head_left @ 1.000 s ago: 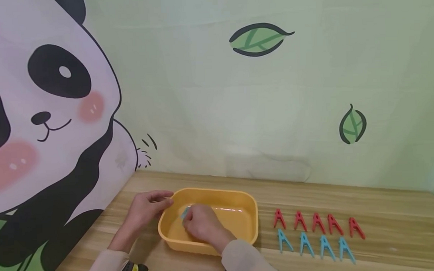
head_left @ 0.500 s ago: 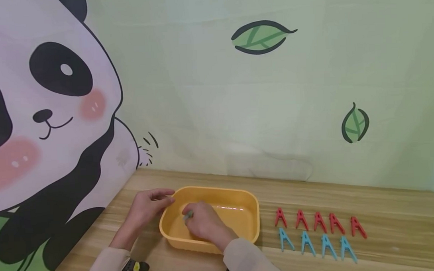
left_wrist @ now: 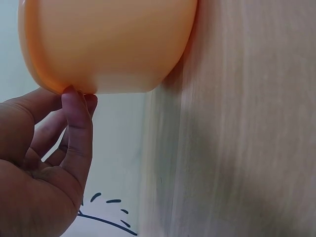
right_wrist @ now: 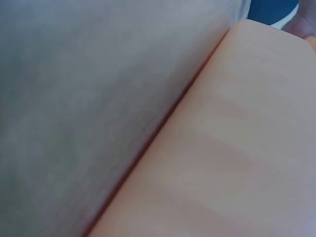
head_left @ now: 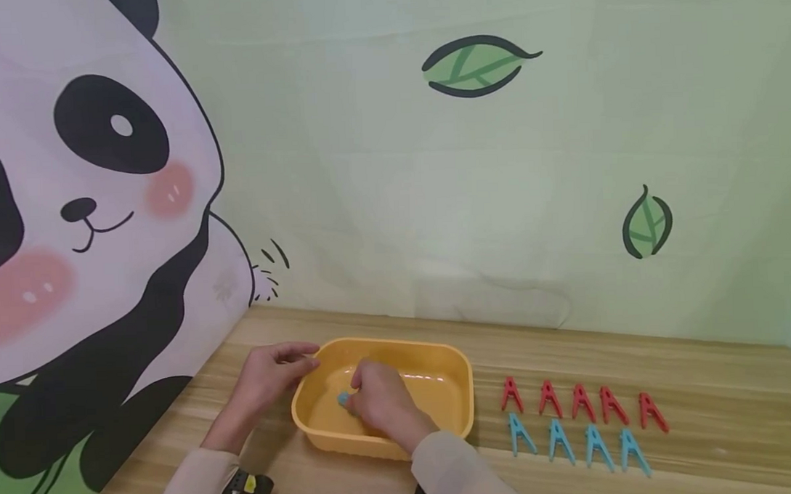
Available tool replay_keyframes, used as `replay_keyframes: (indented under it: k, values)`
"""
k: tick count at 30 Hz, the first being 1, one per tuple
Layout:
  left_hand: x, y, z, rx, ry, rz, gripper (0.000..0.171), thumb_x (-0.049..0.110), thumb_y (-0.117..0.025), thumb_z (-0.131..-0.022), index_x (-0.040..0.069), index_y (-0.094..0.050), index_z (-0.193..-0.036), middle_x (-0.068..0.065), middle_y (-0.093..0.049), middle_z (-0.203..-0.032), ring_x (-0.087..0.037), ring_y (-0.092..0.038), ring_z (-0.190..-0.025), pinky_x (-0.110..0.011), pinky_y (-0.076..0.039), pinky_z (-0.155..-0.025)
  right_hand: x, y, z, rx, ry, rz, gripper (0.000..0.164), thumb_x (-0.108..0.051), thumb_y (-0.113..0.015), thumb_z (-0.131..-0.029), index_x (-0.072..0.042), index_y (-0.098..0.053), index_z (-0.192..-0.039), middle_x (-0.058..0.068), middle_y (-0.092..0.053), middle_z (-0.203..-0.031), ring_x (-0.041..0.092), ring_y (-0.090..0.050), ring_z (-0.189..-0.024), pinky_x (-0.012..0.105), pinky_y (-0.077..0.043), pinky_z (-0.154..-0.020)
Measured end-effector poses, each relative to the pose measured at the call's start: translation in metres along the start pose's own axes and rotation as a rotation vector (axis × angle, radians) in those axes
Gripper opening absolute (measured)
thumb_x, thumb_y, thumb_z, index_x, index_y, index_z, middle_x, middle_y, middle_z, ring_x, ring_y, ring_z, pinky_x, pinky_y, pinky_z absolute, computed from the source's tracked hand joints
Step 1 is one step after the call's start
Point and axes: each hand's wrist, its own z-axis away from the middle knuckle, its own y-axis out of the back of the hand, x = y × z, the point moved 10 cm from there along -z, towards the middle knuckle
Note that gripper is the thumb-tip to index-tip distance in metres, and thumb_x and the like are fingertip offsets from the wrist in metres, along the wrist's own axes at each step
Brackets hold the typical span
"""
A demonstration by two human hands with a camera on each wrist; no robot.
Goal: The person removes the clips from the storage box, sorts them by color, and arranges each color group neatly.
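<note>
A yellow plastic basin [head_left: 464,390] stands on the wooden table. At its far left corner my left hand [head_left: 268,376] pinches the rim between thumb and fingers; the left wrist view shows the thumb [left_wrist: 78,123] against the outer wall. My right hand [head_left: 383,401] is down inside the basin, back of the hand up, fingers curled round a blue clothespin [head_left: 344,399]. Just one end of that clothespin shows; the hand hides the rest. In the right wrist view the basin's outer wall [right_wrist: 212,138] fills much of the picture, and no right fingers appear.
Right of the basin several red clothespins [head_left: 580,400] lie in a row, with a row of blue clothespins [head_left: 558,437] in front of them. A cloth backdrop [head_left: 368,204] with a panda and leaves rises behind the table [head_left: 701,374].
My right hand has turned and shifted slightly right inside the basin, so a different end of the blue clothespin shows. The left hand stays on the rim. The clothespin rows are unchanged.
</note>
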Motion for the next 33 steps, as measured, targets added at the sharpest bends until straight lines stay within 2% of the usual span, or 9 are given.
replay_keyframes:
  k: [5,9,13,20,23,27,32,33]
  values:
    - [0.001,-0.001,0.000,-0.002,-0.001,-0.003,0.027,0.011,-0.079,-0.096,-0.001,-0.078,-0.120,-0.010,-0.076,-0.097,-0.019,-0.066,-0.079,-0.029,-0.059,-0.068,0.006,0.005,0.000,-0.021,-0.012,-0.125,0.015,-0.003,-0.086,-0.087,-0.002,-0.071,-0.091,0.001,-0.068,-0.082,0.015,-0.060,-0.076,0.034,-0.055,-0.073]
    - [0.001,-0.001,0.000,-0.005,0.003,-0.007,0.027,0.012,-0.079,-0.096,0.000,-0.078,-0.121,-0.010,-0.076,-0.098,-0.019,-0.066,-0.079,-0.029,-0.059,-0.068,0.002,0.015,0.004,-0.040,0.025,-0.185,0.007,-0.004,-0.082,-0.090,-0.005,-0.075,-0.092,-0.001,-0.069,-0.082,0.012,-0.061,-0.075,0.030,-0.054,-0.071]
    - [0.002,-0.001,0.000,-0.006,0.007,-0.007,0.028,0.012,-0.079,-0.096,0.000,-0.078,-0.121,-0.010,-0.076,-0.098,-0.019,-0.065,-0.079,-0.030,-0.059,-0.069,-0.003,0.034,0.010,-0.040,0.047,-0.243,0.005,-0.009,-0.079,-0.095,-0.006,-0.077,-0.098,-0.002,-0.071,-0.088,0.012,-0.064,-0.078,0.030,-0.055,-0.071]
    - [0.003,-0.001,-0.001,-0.003,0.018,-0.018,0.028,0.012,-0.079,-0.097,0.000,-0.077,-0.122,-0.011,-0.076,-0.099,-0.020,-0.066,-0.079,-0.032,-0.060,-0.071,-0.004,0.075,0.025,0.025,0.128,-0.309,0.011,-0.016,-0.079,-0.097,-0.007,-0.078,-0.104,-0.004,-0.074,-0.091,0.011,-0.068,-0.082,0.032,-0.057,-0.075]
    - [0.002,-0.001,-0.001,-0.003,0.023,-0.021,0.028,0.012,-0.079,-0.097,0.000,-0.077,-0.122,-0.010,-0.075,-0.100,-0.020,-0.066,-0.080,-0.031,-0.060,-0.071,0.003,0.093,0.034,0.054,0.141,-0.345,0.011,-0.015,-0.079,-0.097,-0.006,-0.078,-0.104,-0.002,-0.075,-0.091,0.013,-0.069,-0.082,0.034,-0.057,-0.076]
    - [0.000,-0.002,-0.001,-0.009,0.033,-0.018,0.030,0.014,-0.080,-0.097,0.000,-0.077,-0.123,-0.010,-0.075,-0.100,-0.020,-0.066,-0.079,-0.032,-0.060,-0.071,0.019,0.115,0.047,0.090,0.116,-0.383,0.014,-0.014,-0.079,-0.096,-0.004,-0.077,-0.105,0.001,-0.076,-0.093,0.016,-0.070,-0.083,0.034,-0.057,-0.078]
    - [-0.001,-0.003,0.000,-0.008,0.026,-0.003,0.030,0.014,-0.080,-0.096,0.000,-0.077,-0.123,-0.010,-0.076,-0.099,-0.020,-0.066,-0.078,-0.035,-0.061,-0.071,0.045,0.141,0.069,0.135,0.046,-0.368,0.019,-0.021,-0.081,-0.096,-0.008,-0.077,-0.108,0.001,-0.076,-0.096,0.019,-0.070,-0.088,0.033,-0.057,-0.082]
    - [-0.001,-0.003,0.001,-0.007,0.023,0.000,0.030,0.014,-0.080,-0.096,0.000,-0.077,-0.123,-0.010,-0.076,-0.099,-0.020,-0.066,-0.079,-0.035,-0.061,-0.071,0.050,0.147,0.074,0.145,0.028,-0.358,0.019,-0.023,-0.082,-0.096,-0.009,-0.077,-0.109,0.001,-0.076,-0.096,0.019,-0.070,-0.089,0.033,-0.057,-0.078]
